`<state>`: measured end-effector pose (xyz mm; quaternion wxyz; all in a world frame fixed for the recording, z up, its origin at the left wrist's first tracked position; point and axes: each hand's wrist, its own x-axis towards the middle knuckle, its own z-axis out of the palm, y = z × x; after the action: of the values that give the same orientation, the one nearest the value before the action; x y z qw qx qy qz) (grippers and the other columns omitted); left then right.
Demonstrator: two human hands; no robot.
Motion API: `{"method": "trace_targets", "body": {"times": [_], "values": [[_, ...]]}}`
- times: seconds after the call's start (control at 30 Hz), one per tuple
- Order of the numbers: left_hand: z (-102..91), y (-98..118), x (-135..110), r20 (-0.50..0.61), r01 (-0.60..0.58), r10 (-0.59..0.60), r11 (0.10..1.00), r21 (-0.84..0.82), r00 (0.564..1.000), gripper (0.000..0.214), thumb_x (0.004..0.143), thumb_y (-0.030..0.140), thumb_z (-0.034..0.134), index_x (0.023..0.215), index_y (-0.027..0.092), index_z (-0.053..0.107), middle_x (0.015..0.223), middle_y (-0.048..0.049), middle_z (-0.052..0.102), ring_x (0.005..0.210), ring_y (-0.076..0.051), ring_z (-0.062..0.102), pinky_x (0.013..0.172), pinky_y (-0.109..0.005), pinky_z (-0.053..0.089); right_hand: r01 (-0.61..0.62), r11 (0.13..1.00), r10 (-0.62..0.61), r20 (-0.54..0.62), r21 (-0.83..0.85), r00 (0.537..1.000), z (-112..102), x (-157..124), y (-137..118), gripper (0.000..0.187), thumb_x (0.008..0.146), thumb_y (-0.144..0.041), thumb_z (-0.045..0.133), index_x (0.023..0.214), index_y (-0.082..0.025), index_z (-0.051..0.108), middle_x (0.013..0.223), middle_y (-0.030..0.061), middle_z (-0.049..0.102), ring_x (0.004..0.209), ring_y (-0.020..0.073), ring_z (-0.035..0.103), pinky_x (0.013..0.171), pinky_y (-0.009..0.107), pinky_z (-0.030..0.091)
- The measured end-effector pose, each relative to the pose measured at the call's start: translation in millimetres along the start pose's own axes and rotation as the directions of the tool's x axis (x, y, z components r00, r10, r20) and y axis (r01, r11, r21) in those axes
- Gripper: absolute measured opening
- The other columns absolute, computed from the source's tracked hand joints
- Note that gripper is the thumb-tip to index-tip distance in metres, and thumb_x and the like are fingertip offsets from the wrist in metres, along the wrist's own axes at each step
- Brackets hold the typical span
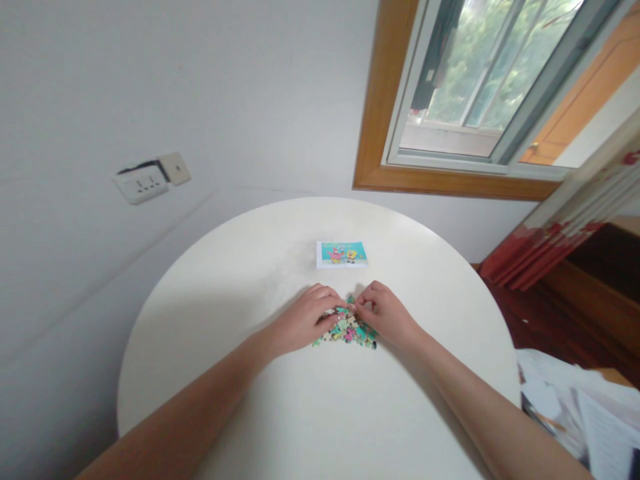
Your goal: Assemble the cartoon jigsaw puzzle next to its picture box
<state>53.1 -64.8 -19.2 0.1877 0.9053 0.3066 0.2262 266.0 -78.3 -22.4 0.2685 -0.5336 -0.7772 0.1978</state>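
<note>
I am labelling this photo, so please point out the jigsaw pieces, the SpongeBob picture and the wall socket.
Jigsaw pieces [347,325], head view: middle of the pile.
SpongeBob picture [343,254], head view: centre of its printed face.
Wall socket [143,185], head view: middle of its white plate.

Nothing can be read: the light lettering along the top edge of the picture card [344,254] — toward twelve o'clock on the round table [280,420] — is too small and blurred, as are the papers [595,413] at four o'clock.

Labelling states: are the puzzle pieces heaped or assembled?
Heaped: the puzzle pieces lie jumbled in one pile between left hand and right hand.
</note>
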Motion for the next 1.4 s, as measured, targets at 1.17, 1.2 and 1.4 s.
{"method": "trace_targets", "body": {"times": [1.17,1.2,1.4], "values": [[2.7,5.5,4.4,-0.151,0.075,-0.089,0.992,-0.102,0.984,0.015,0.090,0.027,0.051,0.082,0.019,0.060,0.083,-0.0028,0.062,0.086,-0.018,0.054,0.081,-0.032,0.039,0.074,0.980,-0.077,0.006,0.187,0.997,-10.8,0.8,-6.2,0.027,0.088,-0.035,0.053,0.070,-0.018,0.064,0.076,0.0031,0.058,0.076,0.0150,0.056,0.069,0.027,0.044],[2.8,6.6,4.6,-0.156,0.082,-0.099,0.991,-0.107,0.983,0.015,0.090,0.027,0.051,0.081,0.019,0.060,0.082,-0.0026,0.062,0.086,-0.018,0.054,0.081,-0.032,0.039,0.075,0.979,-0.076,-0.001,0.190,0.997,-10.5,1.3,-6.4,0.026,0.088,-0.034,0.053,0.069,-0.018,0.062,0.075,0.0029,0.057,0.076,0.0149,0.055,0.069,0.027,0.044],[1.8,-1.8,3.7,-0.216,0.185,-0.192,0.981,-0.052,0.957,0.015,0.088,0.024,0.051,0.077,0.018,0.059,0.080,-0.0031,0.062,0.084,-0.019,0.054,0.078,-0.032,0.039,-0.009,0.979,0.035,-0.127,0.202,0.991,-11.6,5.8,7.3,0.027,0.086,-0.037,0.053,0.067,-0.018,0.060,0.074,0.0029,0.057,0.073,0.0154,0.054,0.068,0.027,0.043]]}}
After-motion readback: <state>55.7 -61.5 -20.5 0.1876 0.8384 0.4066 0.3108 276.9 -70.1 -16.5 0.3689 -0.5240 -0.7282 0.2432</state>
